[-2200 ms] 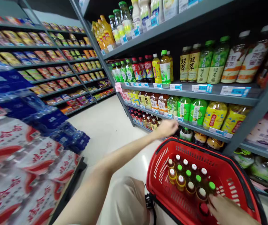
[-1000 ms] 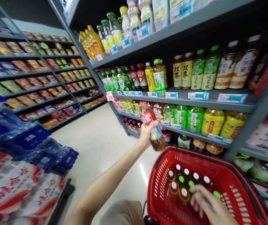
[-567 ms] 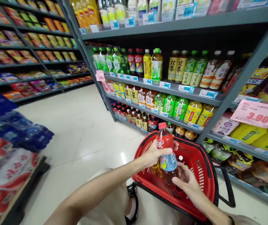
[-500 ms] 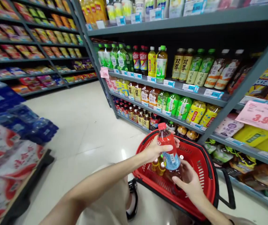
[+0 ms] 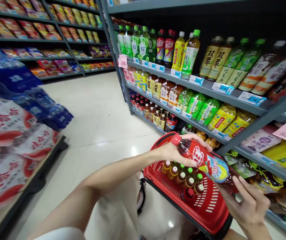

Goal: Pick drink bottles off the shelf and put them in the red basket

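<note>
A red-capped drink bottle (image 5: 216, 166) with a red and blue label, a lemon slice printed on it, lies tilted across both hands over the red shopping basket (image 5: 211, 218). My left hand (image 5: 174, 155) is wrapped round its upper part, just below the cap. At the bottle's base, my right hand (image 5: 250, 198) grips the bottom end, its fingers partly hiding it. Below, several bottles stand upright in the basket with white, green, yellow and red caps, among them a red-capped bottle (image 5: 188, 194).
Shelves of drink bottles (image 5: 190, 56) rise beyond the basket, with price tags along their edges. At left, white and red drink packs (image 5: 5, 120) and blue water packs (image 5: 20, 80) are stacked on a low pallet (image 5: 36, 178). Shelves of bright packets stand further back.
The bottle has swung from near upright to lying slanted, its label now facing me. My right hand has moved right with its base. Bottles in the basket show more plainly.
</note>
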Demonstrator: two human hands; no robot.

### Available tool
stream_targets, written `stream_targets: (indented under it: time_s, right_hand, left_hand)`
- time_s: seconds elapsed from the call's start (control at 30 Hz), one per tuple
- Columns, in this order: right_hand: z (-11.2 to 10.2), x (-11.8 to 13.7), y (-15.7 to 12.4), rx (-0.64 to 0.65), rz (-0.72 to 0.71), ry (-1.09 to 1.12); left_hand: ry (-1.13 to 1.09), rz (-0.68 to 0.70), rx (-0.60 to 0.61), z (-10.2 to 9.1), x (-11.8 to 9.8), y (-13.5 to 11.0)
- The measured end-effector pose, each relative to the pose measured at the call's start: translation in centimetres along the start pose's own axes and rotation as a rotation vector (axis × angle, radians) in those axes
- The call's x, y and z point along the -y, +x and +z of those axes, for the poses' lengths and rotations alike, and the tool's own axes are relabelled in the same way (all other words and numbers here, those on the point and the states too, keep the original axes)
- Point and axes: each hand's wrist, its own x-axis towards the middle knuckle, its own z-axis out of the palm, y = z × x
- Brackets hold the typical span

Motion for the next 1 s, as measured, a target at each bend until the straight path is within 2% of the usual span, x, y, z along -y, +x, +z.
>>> stream_targets:
  time_s: [0.1,0.2,0.27,0.37,0.5,0.6,0.67,0.7,0.77,0.8,0.87,0.93,1.0]
  right_hand:
    - [-0.4,0.1,0.4,0.007,0.012,0.042]
    - [0.3,1.5,0.4,-0.005,0.178,0.131]
    - [1.2,2.9,0.0,0.058,0.417,0.338]
    - [2.4,4.7,-0.3,0.23,0.847,0.855]
    - [2.7,6.4,0.5,0.287,1.361,1.396]
    - [2.5,7.1,1.3,0.263,1.653,1.696]
    - [2.6,7.2,1.1,0.338,1.755,1.846]
    - [2.7,7.1,0.6,0.434,1.772,1.903]
    - [3.2,6.6,-0.5,0.723,1.735,1.963]
    - [3.5,6.3,-1.1,0.876,1.681,1.932]
    - [3.9,5.5,-1.7,1.107,1.477,1.668]
    - [4.0,4.5,-1.6,1.168,1.199,1.226]
    - [3.7,3.3,-1.1,1.12,1.081,0.974]
  left_hand:
    - [0.045,0.0,0.059,0.4,-0.9,-0.1]
    - [0.051,-0.02,0.008,0.5,-1.2,-0.2]
    - [0.039,-0.028,-0.043,0.3,-1.1,-0.2]
    - [-0.038,-0.025,-0.114,0.0,-0.6,0.1]
    - [-0.176,-0.058,-0.183,-0.5,-0.2,0.4]
    - [-0.093,-0.093,-0.198,-0.7,-0.3,0.4]
    - [0.093,-0.109,-0.175,-0.7,-0.5,0.2]
    - [0.192,-0.119,-0.166,-0.6,-0.6,0.0]
    - [0.35,-0.125,-0.188,-0.5,-0.6,-0.2]
    - [0.41,-0.12,-0.23,-0.5,-0.5,-0.3]
    - [0.501,-0.106,-0.356,-0.6,0.2,-0.5]
    - [0.576,-0.107,-0.471,-0.9,1.4,-0.6]
    - [0.693,-0.139,-0.496,-1.1,3.2,-1.0]
